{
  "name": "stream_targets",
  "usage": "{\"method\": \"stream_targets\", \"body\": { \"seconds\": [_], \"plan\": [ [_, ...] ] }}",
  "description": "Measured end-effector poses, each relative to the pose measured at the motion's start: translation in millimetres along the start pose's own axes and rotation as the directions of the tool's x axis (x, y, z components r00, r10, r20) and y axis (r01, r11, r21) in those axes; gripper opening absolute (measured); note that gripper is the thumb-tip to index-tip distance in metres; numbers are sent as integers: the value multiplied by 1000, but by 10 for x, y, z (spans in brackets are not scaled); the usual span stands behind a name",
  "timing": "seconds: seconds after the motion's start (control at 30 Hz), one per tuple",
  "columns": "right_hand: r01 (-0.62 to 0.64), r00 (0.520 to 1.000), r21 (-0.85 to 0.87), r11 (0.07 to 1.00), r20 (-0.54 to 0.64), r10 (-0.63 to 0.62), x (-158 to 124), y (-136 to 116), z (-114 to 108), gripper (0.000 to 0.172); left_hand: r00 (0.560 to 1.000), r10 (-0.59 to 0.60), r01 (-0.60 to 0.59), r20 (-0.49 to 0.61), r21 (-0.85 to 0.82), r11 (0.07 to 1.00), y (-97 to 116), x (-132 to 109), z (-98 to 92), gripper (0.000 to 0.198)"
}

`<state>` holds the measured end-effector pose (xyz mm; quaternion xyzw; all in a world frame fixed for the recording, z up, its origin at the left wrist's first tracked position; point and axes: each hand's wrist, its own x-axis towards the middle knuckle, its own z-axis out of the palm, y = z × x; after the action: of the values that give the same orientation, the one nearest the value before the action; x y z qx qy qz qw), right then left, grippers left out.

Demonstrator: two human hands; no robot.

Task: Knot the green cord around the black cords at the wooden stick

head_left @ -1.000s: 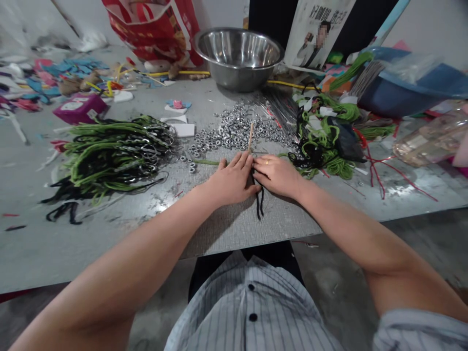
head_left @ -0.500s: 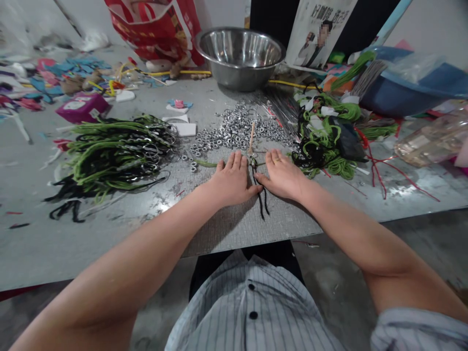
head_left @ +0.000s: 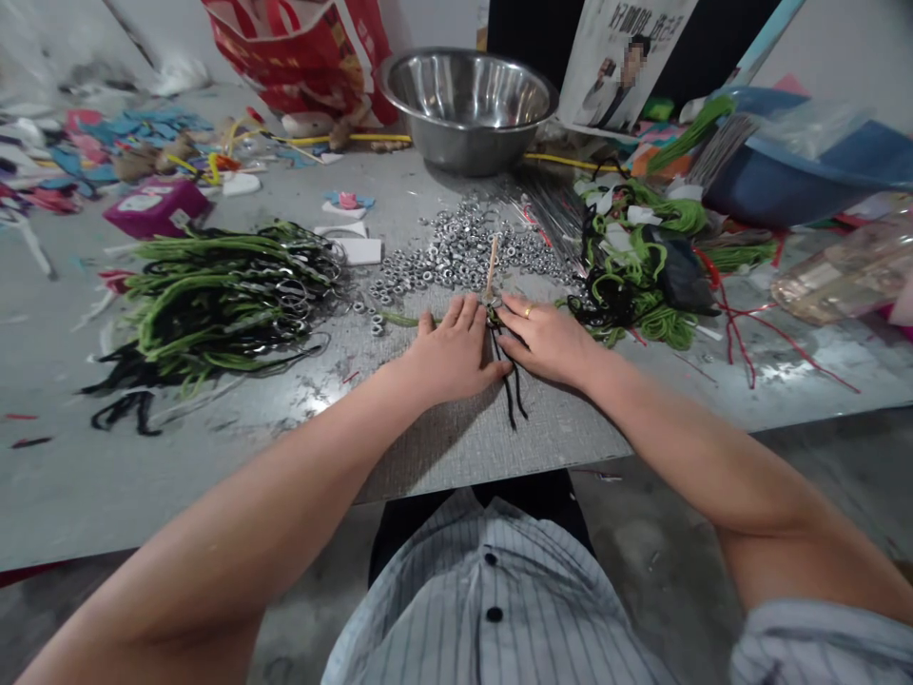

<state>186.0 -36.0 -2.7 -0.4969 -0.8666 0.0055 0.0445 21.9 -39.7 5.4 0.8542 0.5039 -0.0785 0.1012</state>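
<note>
My left hand (head_left: pixel 456 350) lies flat on the grey table, fingers stretched forward, its thumb touching black cords (head_left: pixel 509 381) that trail toward the front edge. Opposite it, my right hand (head_left: pixel 540 338), with a ring on one finger, rests with its fingers extended over the upper part of those cords. A small knot of cord sits between the fingertips, partly covered. Just beyond it a thin wooden stick (head_left: pixel 492 264) stands up. Green cord (head_left: pixel 399 320) runs out to the left of my left hand. Small silver rings (head_left: pixel 456 249) are heaped behind both hands.
Green and black cord bundles lie at the left (head_left: pixel 214 304) and right (head_left: pixel 642 257). A steel bowl (head_left: pixel 475 147) stands at the back, beside a red bag (head_left: pixel 306 67). A blue basin (head_left: pixel 791 181) and a clear plastic bottle (head_left: pixel 842 262) are at the right.
My right hand has shifted left, its fingertips now over the knot and close to my left hand. My left hand has hardly moved.
</note>
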Motion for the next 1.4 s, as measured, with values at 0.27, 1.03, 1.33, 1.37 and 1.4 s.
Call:
{"method": "stream_targets", "body": {
  "seconds": [0.27, 1.03, 1.33, 1.37, 1.4],
  "plan": [
    [-11, 995, -8, 1000, 99, 11, 12, -48, -15, 53, 1000, 19, -19, -2, 17, 1000, 0, 10, 5, 80],
    [16, 990, 105, 994, -142, -1, 74, 87, 37, 29, 965, 57, -57, -255, 7, 998, -123, 59, -65, 38],
    [-82, 991, -17, 997, -112, 79, 56, 38, -27, 35, 946, 60, -39, -318, 71, 997, -162, 137, -41, 32],
    [-91, 992, -32, 995, -92, 87, 50, 43, -32, 35, 947, 57, -33, -317, 80, 996, -154, 130, -49, 31],
    [-99, 993, -43, 994, -72, 96, 44, 48, -35, 35, 949, 47, -22, -311, 84, 996, -145, 122, -60, 31]
  ]
}}
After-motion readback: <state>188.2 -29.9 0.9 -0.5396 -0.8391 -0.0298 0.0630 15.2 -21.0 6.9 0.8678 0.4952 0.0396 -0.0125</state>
